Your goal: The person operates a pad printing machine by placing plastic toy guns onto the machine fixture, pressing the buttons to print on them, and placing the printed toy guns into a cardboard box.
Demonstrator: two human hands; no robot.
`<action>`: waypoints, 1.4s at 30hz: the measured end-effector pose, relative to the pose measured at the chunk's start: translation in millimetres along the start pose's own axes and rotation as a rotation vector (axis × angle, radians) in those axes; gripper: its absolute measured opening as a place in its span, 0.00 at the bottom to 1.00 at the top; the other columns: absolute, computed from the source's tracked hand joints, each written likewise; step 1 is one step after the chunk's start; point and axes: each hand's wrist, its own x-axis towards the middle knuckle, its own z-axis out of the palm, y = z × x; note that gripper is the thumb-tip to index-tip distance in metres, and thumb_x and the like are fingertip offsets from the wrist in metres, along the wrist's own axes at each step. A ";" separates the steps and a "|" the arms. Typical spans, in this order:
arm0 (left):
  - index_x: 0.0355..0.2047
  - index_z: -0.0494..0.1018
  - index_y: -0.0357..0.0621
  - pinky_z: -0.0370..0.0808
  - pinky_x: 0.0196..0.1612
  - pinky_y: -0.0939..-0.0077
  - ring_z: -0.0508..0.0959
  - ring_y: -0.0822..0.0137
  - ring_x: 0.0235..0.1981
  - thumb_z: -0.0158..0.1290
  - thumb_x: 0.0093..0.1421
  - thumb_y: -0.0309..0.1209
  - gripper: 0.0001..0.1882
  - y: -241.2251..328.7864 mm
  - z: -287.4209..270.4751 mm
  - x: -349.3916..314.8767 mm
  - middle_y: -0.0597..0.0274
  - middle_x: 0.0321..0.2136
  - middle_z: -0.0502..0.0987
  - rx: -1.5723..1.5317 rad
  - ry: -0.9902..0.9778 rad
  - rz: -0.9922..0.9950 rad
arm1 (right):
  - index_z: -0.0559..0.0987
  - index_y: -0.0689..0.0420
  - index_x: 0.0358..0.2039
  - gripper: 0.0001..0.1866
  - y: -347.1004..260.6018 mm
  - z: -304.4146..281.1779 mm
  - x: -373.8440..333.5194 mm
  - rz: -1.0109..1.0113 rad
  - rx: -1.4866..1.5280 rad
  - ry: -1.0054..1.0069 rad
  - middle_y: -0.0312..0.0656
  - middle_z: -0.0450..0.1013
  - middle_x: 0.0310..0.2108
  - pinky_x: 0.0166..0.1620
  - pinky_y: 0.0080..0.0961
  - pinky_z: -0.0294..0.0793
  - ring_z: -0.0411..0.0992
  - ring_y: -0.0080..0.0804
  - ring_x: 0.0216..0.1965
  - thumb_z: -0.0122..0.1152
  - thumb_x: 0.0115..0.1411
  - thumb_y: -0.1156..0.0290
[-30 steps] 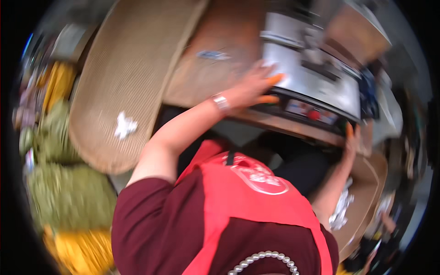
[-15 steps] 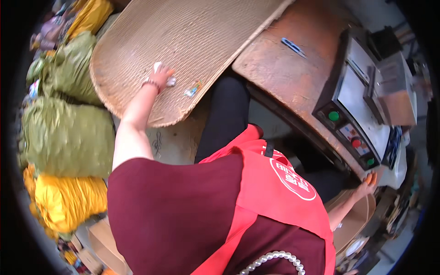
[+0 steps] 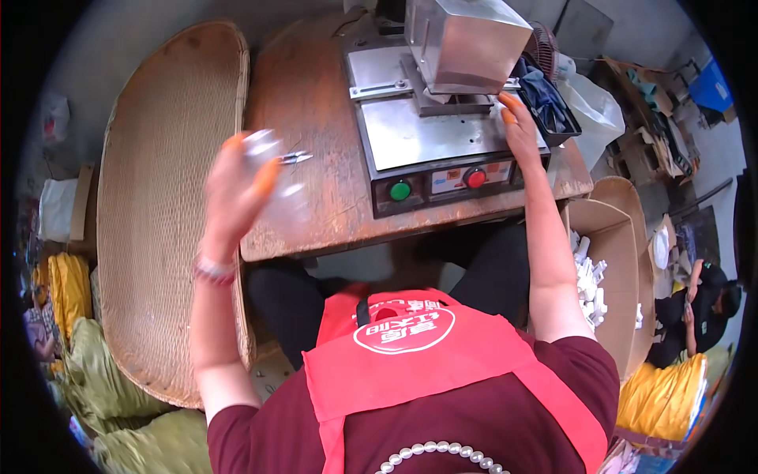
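Observation:
My left hand (image 3: 227, 193), orange covers on its fingertips, is raised over the left side of the wooden table. Its fingers are closed around a see-through plastic piece (image 3: 286, 201), smeared by motion. Behind it, small snips (image 3: 295, 157) lie on the wood. My right hand (image 3: 519, 136), also with orange fingertip covers, reaches along the right side of a bench machine (image 3: 426, 141). Its outstretched fingers are at the lower corner of the machine's metal box (image 3: 472, 47); whether they touch it is unclear. Something whitish (image 3: 438, 99) shows beneath that box.
A large woven tray (image 3: 170, 213) stands left of the table (image 3: 292, 217). The machine's front has a green button (image 3: 400, 190) and a red one (image 3: 474, 178). By my right arm is a cardboard box (image 3: 604, 225) with white pieces (image 3: 591, 288). Another person (image 3: 699, 316) is at far right.
My view has swung right toward the machine. My left hand has come off the woven tray with the see-through plastic piece. My right hand has moved from beside the table to the metal box.

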 end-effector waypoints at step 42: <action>0.62 0.60 0.48 0.59 0.62 0.57 0.57 0.43 0.63 0.58 0.56 0.41 0.35 44.3 188.8 30.7 0.46 0.62 0.60 0.177 -0.166 0.396 | 0.68 0.63 0.57 0.28 24.3 -74.5 -79.8 0.266 -0.017 0.076 0.50 0.65 0.57 0.62 0.29 0.57 0.61 0.41 0.60 0.62 0.57 0.70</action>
